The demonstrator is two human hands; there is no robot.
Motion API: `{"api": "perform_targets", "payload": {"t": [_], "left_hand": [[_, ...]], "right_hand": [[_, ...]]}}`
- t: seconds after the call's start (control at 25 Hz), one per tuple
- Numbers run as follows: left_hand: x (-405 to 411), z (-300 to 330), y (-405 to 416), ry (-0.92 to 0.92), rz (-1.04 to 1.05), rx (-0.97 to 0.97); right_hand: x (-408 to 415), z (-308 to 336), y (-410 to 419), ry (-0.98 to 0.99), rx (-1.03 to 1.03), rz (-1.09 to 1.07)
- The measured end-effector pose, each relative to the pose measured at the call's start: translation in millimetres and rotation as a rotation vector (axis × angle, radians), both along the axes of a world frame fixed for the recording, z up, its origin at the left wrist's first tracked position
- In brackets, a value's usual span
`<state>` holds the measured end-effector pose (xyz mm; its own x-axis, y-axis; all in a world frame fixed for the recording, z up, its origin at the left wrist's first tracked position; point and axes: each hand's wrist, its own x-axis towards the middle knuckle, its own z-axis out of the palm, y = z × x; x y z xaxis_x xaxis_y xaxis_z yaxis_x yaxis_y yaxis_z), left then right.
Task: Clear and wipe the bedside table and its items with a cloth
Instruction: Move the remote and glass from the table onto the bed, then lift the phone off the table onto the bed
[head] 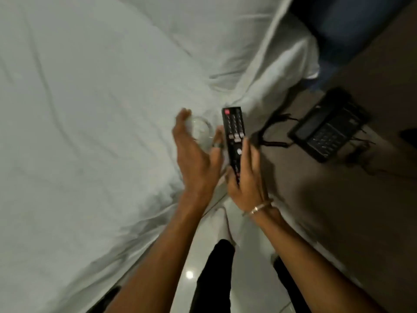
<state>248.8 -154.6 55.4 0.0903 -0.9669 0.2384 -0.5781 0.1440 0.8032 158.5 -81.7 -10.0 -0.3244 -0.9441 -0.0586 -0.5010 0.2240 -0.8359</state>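
Observation:
My right hand (247, 177) is shut on a black remote control (234, 134), held upright over the gap between the bed and the bedside table. A clear round glass item (200, 129), blurred, is at the bed's edge with my left hand (194, 154) curled around it, fingers on its rim. I cannot tell whether the glass rests on the sheet or is lifted. The brown bedside table (338, 211) lies to the right. No cloth is in view.
A black desk telephone (327, 129) with its coiled cord (270, 134) sits on the bedside table's far part. The white bed sheet (90, 132) fills the left side. Glossy floor and my dark trouser legs show below. A blue headboard (349, 26) stands at top right.

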Motion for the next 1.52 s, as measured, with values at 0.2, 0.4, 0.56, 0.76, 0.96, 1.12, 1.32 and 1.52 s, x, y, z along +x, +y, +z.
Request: {"api": "perform_targets", "payload": {"t": [0.2, 0.4, 0.56, 0.76, 0.96, 1.12, 1.32, 1.52], "left_hand": [[172.3, 19.5, -55.2, -0.096, 0.43, -0.022], [261.4, -9.0, -49.1, -0.139, 0.583, 0.18], [264.7, -14.6, -45.1, -0.339, 0.626, 0.156], [198.5, -27.4, -27.0, -0.539, 0.37, -0.222], [33.1, -68.5, 13.3, -0.342, -0.28, 0.005], [-96.6, -107.2, 6.8, -0.347, -0.746, 0.241], [-237.5, -156.6, -37.6, -0.334, -0.781, 0.637], [-305.7, -180.9, -59.3, -0.483, -0.51, 0.908]], "right_hand": [[132.1, 38.2, -112.7, 0.196, -0.061, 0.309], [226.2, 22.0, -151.9, 0.508, 0.015, 0.511], [239.3, 6.6, -151.8, 0.698, 0.078, 0.48], [158.1, 10.8, -117.0, 0.598, -0.132, 0.186], [-11.0, -19.9, -32.8, 0.598, 0.073, -0.285], [-135.5, -62.0, -13.0, 0.379, 0.375, -0.554], [-238.9, -98.6, -42.8, -0.126, 0.573, -0.981], [-277.9, -117.7, -62.7, -0.389, 0.589, -1.156]]}}
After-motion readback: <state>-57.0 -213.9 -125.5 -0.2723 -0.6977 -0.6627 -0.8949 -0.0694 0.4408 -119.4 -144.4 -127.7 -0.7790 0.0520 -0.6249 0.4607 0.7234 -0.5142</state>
